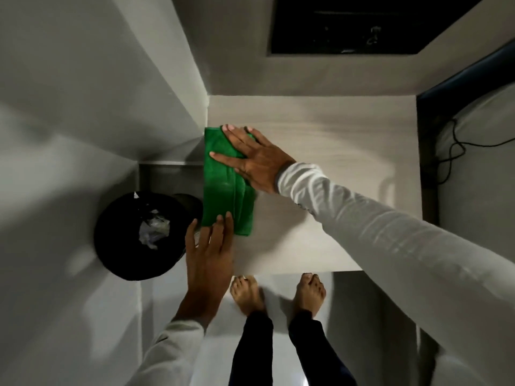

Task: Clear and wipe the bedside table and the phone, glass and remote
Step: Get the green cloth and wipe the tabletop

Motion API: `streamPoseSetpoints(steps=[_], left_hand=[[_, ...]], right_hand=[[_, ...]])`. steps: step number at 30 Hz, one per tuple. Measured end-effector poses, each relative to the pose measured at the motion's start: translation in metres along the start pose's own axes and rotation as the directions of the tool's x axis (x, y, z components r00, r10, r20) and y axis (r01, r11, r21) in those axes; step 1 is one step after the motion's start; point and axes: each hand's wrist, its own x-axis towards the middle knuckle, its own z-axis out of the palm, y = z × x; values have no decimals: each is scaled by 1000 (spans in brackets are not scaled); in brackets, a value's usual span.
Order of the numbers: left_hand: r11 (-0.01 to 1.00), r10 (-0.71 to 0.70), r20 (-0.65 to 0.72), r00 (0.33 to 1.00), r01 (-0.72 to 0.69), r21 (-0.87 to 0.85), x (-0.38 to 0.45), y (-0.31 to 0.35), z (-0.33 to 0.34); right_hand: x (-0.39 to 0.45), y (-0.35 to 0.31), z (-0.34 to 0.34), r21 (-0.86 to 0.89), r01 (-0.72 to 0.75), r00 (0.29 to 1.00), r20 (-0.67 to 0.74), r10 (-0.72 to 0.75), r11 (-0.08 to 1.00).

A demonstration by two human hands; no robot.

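While right hand [257,160] flattens green cloth [223,185], no writing legible.

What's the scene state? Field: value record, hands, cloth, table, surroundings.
table: pale top, nothing on it but the cloth
cloth: green, folded, flat along the table's left edge
right hand: flat, palm down on the cloth's far end
left hand: open, fingertips at the cloth's near end
bin: black, on the floor left of the table, crumpled rubbish inside
cable: black, right of the table
phone, glass, remote: not in view
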Motion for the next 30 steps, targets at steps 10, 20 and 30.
streamPoseSetpoints(steps=[10,20,30], left_hand=[[997,76,-236,969,-78,4,65,5,-56],[795,593,-430,681,-581,175,182,192,-212],[-59,917,-383,111,-913,-404,163,489,-266]], right_hand=[[-112,12,-58,174,-501,693,-507,513,848],[-339,64,-135,376,-857,44,-626,778,352],[-536,67,-104,799,-550,-667,-244,704,-244]])
